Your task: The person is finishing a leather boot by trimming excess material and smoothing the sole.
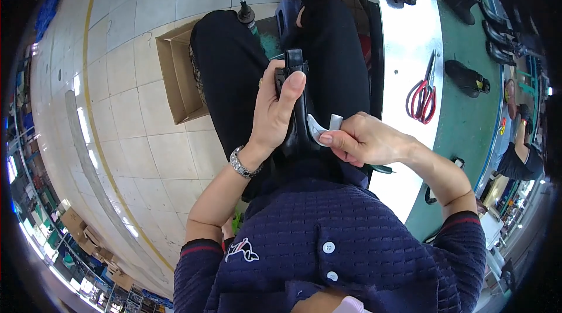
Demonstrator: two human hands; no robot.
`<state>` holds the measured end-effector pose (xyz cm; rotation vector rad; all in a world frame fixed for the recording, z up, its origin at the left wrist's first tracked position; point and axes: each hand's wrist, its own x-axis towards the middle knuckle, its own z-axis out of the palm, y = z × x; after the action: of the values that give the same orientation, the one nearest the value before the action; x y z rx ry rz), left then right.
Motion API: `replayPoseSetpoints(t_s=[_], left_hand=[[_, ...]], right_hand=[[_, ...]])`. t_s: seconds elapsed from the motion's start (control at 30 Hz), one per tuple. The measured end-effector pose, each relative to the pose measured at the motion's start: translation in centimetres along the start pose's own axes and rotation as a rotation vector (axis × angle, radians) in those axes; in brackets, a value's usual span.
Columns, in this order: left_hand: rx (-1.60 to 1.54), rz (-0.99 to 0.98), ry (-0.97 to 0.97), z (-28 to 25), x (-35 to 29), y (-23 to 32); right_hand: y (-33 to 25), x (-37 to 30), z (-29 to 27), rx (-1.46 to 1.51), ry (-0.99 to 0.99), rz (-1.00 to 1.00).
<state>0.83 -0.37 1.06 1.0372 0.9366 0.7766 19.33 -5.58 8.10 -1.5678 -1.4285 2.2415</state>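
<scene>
Over my lap, my left hand [273, 113] is closed around a narrow black leather shoe [299, 128], its thumb lying along the top. The shoe's strapped end points away from me, and its lower part rests close to my shirt. My right hand [366, 139] pinches a pale grey curved tool [315, 128] between thumb and fingers. That tool's curved edge lies against the right side of the shoe. A dark pointed piece [382, 169] sticks out below my right hand; its kind I cannot make out.
Red-handled scissors [422, 100] lie on the white bench [393, 71] at my right. Black shoes [466, 77] stand on the green surface beyond. An open cardboard box [175, 81] sits left of my legs. A dark bottle-like object [246, 15] stands near my knee. Another person [520, 158] is at far right.
</scene>
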Motion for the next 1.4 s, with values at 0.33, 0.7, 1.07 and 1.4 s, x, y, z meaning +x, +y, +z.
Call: replayPoseSetpoints(t_s=[0.33,0.7,1.07,1.4], left_hand=[[0.064,0.143,0.197,-0.1,1.4,-1.6],[-0.207,-0.043,-0.038,-1.4,2.6,-1.3],[0.002,0.141,0.021,-0.4,1.6,-1.2],[-0.077,0.127,0.047,0.1,2.1,-0.6]], right_hand=[[-3.1,1.0,-1.5,-0.545,0.091,0.006],[1.1,2.3,0.4,0.418,0.071,-0.026],[-2.2,0.8,-1.1,-0.531,0.137,-0.004],[-2.7,0.4,1.6,-0.213,0.339,0.109]])
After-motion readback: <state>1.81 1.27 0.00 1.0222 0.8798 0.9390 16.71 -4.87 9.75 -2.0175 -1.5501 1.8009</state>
